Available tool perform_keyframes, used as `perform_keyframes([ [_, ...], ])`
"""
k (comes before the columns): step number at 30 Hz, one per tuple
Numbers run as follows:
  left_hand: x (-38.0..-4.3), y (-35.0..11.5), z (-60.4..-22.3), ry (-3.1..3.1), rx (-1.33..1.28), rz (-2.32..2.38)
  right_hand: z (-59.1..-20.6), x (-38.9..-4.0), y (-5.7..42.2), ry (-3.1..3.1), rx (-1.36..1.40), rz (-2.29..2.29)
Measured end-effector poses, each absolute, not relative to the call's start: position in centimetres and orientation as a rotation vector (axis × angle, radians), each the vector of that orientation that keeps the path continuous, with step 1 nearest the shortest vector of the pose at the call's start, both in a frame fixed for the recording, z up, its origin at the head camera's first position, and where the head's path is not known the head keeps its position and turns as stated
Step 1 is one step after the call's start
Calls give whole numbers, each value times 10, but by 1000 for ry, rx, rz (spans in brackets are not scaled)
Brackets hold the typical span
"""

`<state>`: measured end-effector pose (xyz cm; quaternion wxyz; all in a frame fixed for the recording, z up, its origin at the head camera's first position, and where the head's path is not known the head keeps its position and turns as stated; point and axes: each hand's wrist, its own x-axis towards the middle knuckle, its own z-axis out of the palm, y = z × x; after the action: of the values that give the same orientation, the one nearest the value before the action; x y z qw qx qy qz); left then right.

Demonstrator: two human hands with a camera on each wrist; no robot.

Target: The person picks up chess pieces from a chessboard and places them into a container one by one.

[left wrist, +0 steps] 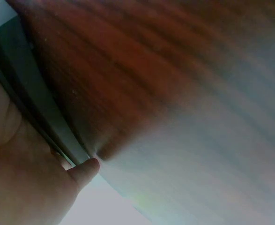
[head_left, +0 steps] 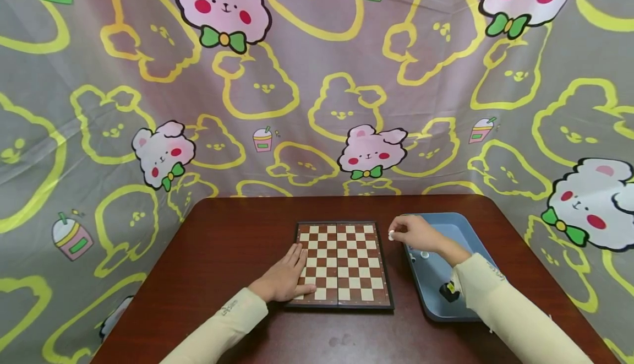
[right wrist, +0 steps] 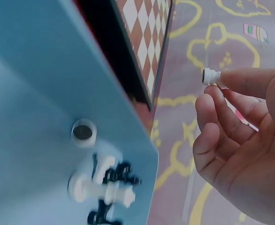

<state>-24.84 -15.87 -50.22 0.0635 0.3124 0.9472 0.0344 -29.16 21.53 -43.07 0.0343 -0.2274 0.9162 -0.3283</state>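
Note:
My right hand (head_left: 418,233) pinches a small white chess piece (right wrist: 211,76) between thumb and fingertips, over the gap between board and tray. The dark underside of the piece shows in the right wrist view. A brown and cream chessboard (head_left: 338,265) lies unfolded on the table, its squares bare. With fingers extended, my left hand (head_left: 284,277) rests on the board's left edge. In the left wrist view its thumb (left wrist: 86,172) lies by the board's dark rim (left wrist: 39,89).
A blue tray (head_left: 438,311) stands right of the board. White chess pieces (right wrist: 102,191) and black chess pieces (right wrist: 121,172) lie in it, along with a black item with a yellow mark (head_left: 449,292). A patterned curtain (head_left: 297,94) hangs behind the dark wooden table (head_left: 238,232).

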Motion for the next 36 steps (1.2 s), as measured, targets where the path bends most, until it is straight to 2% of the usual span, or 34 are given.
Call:
perform_keyframes([
  [18, -248, -158, -499, 2864, 899, 36, -436, -276, 290, 2822, -623, -972],
  [36, -249, -159, -503, 2871, 920, 58, -459, -271, 313, 2759, -551, -893],
])
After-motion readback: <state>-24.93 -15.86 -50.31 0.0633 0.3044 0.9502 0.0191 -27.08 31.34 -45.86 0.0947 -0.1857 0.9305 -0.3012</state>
